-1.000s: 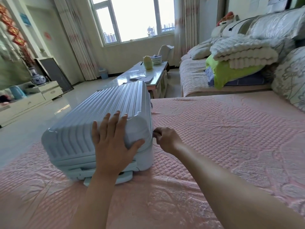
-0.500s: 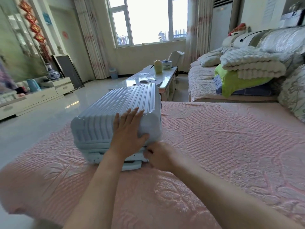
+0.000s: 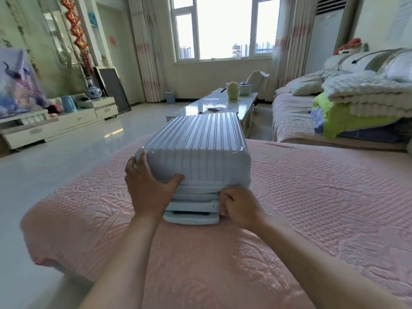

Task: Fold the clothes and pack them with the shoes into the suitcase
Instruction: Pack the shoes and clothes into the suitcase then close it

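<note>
The pale blue ribbed hard-shell suitcase (image 3: pixel 196 141) lies flat and closed on the pink quilted bed cover (image 3: pixel 312 197), its near end right under both hands. The left hand (image 3: pixel 148 188) grips the near left corner, with its fingers (image 3: pixel 134 162) curled over the edge and the thumb spread along the end face. The right hand (image 3: pixel 239 208) is curled tight, its fingers (image 3: pixel 225 198) pinching the small metal zip pull (image 3: pixel 218 193) on the seam. The pale retractable carry handle (image 3: pixel 191 217) sits just below and left of those fingers.

The step in hand looks like running the zip along this end. To do it well, draw the pull in line with the seam rather than away from it. Slow down at the corner beside the left fingers, and press the shell down so the two halves stay aligned.

The lid hides whatever the suitcase holds. No clothes or shoes show near either hand, so I cannot tell how far packing has got.
</note>
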The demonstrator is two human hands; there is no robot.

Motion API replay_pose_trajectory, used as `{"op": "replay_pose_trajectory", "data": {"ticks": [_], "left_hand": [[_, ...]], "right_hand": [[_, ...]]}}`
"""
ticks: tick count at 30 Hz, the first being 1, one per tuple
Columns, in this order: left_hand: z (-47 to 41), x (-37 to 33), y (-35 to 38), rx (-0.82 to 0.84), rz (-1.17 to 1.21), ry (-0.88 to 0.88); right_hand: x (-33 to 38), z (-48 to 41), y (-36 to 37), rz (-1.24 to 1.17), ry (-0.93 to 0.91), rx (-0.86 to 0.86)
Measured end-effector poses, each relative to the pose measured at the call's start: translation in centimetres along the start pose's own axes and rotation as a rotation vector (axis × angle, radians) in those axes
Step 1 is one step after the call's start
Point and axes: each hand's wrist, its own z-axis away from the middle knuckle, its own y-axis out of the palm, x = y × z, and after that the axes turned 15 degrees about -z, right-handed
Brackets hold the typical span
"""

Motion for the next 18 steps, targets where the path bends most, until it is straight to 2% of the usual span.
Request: {"op": "replay_pose_trajectory", "data": {"ticks": [3, 8, 10, 12, 15, 18], "left_hand": [[1.2, -1.9, -0.3, -0.040, 0.019, -0.007], [4.1, -4.9, 0.6, -0.028, 0.089, 0.169], [4.2, -5.3, 0.7, -0.024, 0.132, 0.188], [3.6, -5.4, 0.8, 0.055, 0.245, 0.078], [3.1, -5.9, 1.5, 0.272, 0.444, -0.112], [3.4, -6.3, 1.6, 0.279, 0.407, -0.129]], "right_hand": [[-1.3, 0.0, -2.6, -0.005, 0.072, -0.095], [-3.6, 0.2, -6.8, 0.128, 0.186, -0.253], [-4.0, 0.4, -7.4, 0.136, 0.199, -0.287], [-3.9, 0.6, -7.3, 0.159, 0.177, -0.281], [-3.0, 0.8, -5.8, 0.194, 0.118, -0.284], [-2.0, 0.8, -3.4, 0.148, 0.023, -0.198]]}}
